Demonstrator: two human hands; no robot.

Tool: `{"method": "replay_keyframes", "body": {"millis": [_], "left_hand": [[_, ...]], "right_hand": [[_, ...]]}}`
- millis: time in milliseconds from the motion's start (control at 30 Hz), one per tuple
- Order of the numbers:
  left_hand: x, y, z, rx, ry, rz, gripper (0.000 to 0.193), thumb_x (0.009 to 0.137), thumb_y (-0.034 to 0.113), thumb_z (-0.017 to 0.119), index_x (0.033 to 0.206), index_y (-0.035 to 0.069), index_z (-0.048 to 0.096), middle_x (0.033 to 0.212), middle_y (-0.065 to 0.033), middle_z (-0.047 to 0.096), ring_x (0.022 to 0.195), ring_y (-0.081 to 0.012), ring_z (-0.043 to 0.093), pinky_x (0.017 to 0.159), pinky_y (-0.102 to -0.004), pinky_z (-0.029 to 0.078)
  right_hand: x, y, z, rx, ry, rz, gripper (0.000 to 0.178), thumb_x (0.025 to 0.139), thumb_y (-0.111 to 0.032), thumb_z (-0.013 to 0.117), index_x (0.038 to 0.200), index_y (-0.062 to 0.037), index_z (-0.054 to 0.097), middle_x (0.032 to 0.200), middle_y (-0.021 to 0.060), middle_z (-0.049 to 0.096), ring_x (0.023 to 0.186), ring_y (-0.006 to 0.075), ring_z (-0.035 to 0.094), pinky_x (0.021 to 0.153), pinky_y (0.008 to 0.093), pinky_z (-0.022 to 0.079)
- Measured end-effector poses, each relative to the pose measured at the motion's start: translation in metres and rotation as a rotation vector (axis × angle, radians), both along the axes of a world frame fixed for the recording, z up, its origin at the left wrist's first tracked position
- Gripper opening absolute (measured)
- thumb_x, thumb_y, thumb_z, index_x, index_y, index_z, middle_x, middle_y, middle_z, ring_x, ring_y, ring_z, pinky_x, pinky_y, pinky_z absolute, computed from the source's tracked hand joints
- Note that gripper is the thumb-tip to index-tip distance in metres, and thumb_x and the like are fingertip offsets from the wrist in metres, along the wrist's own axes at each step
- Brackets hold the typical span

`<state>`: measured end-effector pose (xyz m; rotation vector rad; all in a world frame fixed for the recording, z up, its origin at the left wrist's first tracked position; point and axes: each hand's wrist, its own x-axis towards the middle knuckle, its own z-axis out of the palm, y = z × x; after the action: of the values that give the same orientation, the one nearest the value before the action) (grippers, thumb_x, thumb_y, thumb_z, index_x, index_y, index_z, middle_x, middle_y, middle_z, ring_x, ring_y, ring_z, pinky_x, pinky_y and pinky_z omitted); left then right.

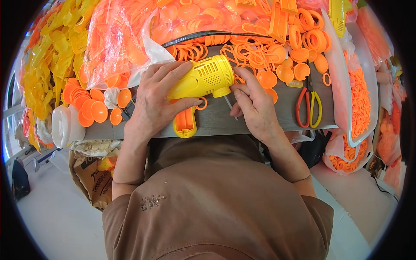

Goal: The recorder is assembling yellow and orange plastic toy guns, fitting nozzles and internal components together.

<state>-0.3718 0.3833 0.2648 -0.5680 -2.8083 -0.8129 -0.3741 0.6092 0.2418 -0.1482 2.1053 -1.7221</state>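
My left hand point(162, 89) is wrapped round a bright yellow plastic housing point(212, 78), shaped like a toy hair dryer's barrel with slots and small holes. A short round stub sticks out of its underside. At the housing's right end, the curled fingers of my right hand point(251, 97) are closed, their tips at its rim; anything pinched there is hidden. A thin grey rod point(229, 106) slants beside these fingers. Under my left thumb sits a yellow-orange handle-shaped part point(185, 123); whether it joins the housing is hidden. An orange ring point(201, 103) lies beside it.
Red-and-yellow-handled pliers point(308, 108) lie at the right. Orange cups point(266, 79), rings and loops crowd the table's back, below a clear bag point(121, 43) of orange parts. Yellow parts point(56, 56) are heaped left, near a white tub point(65, 125). A bin point(368, 125) of small orange pieces stands right.
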Motion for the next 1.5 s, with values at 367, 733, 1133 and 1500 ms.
{"method": "replay_keyframes", "body": {"millis": [367, 733, 1133, 1500], "left_hand": [[0.015, -0.001, -0.013, 0.139, 0.022, 0.03, 0.066, 0.057, 0.023, 0.081, 0.116, 0.003, 0.058, 0.111, -0.0119, 0.059, 0.098, -0.0297, 0.053, 0.086, -0.0393, 0.044], [0.023, 0.0, -0.017, 0.146, 0.077, 0.069, 0.068, 0.056, 0.025, 0.082, 0.115, 0.004, 0.058, 0.11, -0.0114, 0.059, 0.096, -0.0285, 0.053, 0.085, -0.0383, 0.042], [0.028, -0.008, -0.021, 0.749, -0.217, 0.045, 0.101, 0.052, 0.029, 0.089, 0.133, 0.001, 0.036, 0.112, -0.0136, 0.056, 0.103, -0.0239, 0.054, 0.09, -0.0355, 0.043], [0.033, -0.019, 0.006, 0.616, -0.549, -0.108, 0.075, 0.042, 0.025, 0.09, 0.103, -0.002, 0.056, 0.087, -0.0068, 0.064, 0.079, -0.0141, 0.061, 0.073, -0.027, 0.047]], "right_hand": [[0.003, -0.013, 0.006, -0.33, -0.283, -0.1, 0.056, 0.088, -0.006, 0.053, 0.136, -0.0017, 0.025, 0.091, 0.0122, 0.056, 0.057, 0.0116, 0.056, 0.046, 0.0231, 0.048], [0.002, -0.026, 0.0, -0.333, -0.237, -0.053, 0.066, 0.086, -0.003, 0.055, 0.14, -0.0017, 0.019, 0.094, 0.0129, 0.059, 0.056, 0.0083, 0.053, 0.04, 0.019, 0.043], [0.013, -0.017, 0.024, -0.493, -0.113, 0.007, 0.073, 0.079, 0.007, 0.059, 0.14, -0.0018, 0.019, 0.113, 0.0159, 0.054, 0.082, 0.0121, 0.06, 0.052, 0.0183, 0.047], [0.025, -0.011, 0.041, -0.348, 0.226, 0.279, 0.074, 0.078, 0.004, 0.065, 0.139, -0.0004, 0.022, 0.105, 0.0154, 0.057, 0.083, 0.015, 0.061, 0.068, 0.0262, 0.05]]}}
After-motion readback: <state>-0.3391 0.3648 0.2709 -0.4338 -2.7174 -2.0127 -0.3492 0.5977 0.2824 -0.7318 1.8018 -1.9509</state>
